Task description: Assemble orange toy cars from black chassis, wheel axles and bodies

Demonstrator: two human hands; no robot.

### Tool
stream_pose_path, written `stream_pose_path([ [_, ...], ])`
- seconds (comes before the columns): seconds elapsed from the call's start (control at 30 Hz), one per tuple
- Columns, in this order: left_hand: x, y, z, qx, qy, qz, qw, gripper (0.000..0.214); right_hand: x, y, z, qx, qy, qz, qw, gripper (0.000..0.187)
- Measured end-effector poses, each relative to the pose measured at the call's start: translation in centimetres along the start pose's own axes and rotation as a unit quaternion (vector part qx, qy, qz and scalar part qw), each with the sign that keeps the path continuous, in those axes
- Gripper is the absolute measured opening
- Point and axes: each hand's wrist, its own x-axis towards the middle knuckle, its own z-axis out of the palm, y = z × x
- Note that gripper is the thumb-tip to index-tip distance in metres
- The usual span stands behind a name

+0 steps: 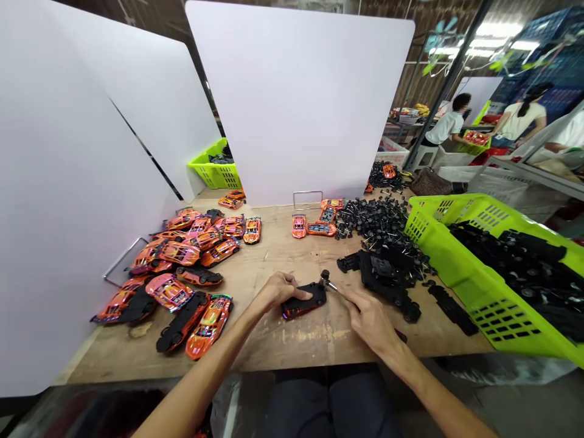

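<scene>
An orange toy car lies upside down on the wooden table, its black underside facing up. My left hand is closed on its left end, thumb laid across the underside. In my right hand is a small hammer with a metal shaft. Its dark head is at the car's right end; whether it touches cannot be made out. Right of my hands lie black car bases, with wheels on axles heaped behind them. Several orange toy cars are piled at the left, some upside down.
A green basket of black car parts stands at the table's right edge; another green basket is at the back left. White panels border the table behind and left. A few car bodies lie ahead. Two people work far right.
</scene>
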Motion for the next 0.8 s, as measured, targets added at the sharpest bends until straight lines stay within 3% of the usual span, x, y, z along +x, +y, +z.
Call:
stream_pose_path([
  [0.2,-2.4,0.4,-0.7,-0.055,-0.028,0.037,0.997,0.054,-1.7,3.0,-0.1,-0.040,0.037,0.048,0.997,0.037],
  [0.3,-4.2,0.0,0.5,-0.179,-0.031,0.108,0.977,0.053,-2.3,3.7,1.1,-0.058,0.080,0.055,0.994,0.035],
  [0.4,-4.9,-1.0,3.1,-0.340,0.021,0.187,0.921,0.055,-2.0,2.5,3.1,0.070,0.096,0.096,0.988,0.043],
  [0.5,-4.6,-2.5,5.4,-0.435,0.081,0.210,0.872,0.057,-1.6,0.7,5.2,0.303,0.044,0.156,0.939,0.046],
  [0.6,-4.4,-4.4,6.4,-0.458,0.106,0.197,0.860,0.054,-1.5,0.0,6.9,0.413,0.044,0.183,0.891,0.051],
  [0.7,-4.7,-6.0,6.9,-0.468,0.066,0.189,0.861,0.052,-1.4,0.4,7.5,0.401,0.064,0.162,0.899,0.059],
  [0.8,-5.3,-6.5,7.0,-0.438,0.035,0.185,0.879,0.048,-1.4,1.3,7.1,0.371,0.064,0.150,0.914,0.061],
])
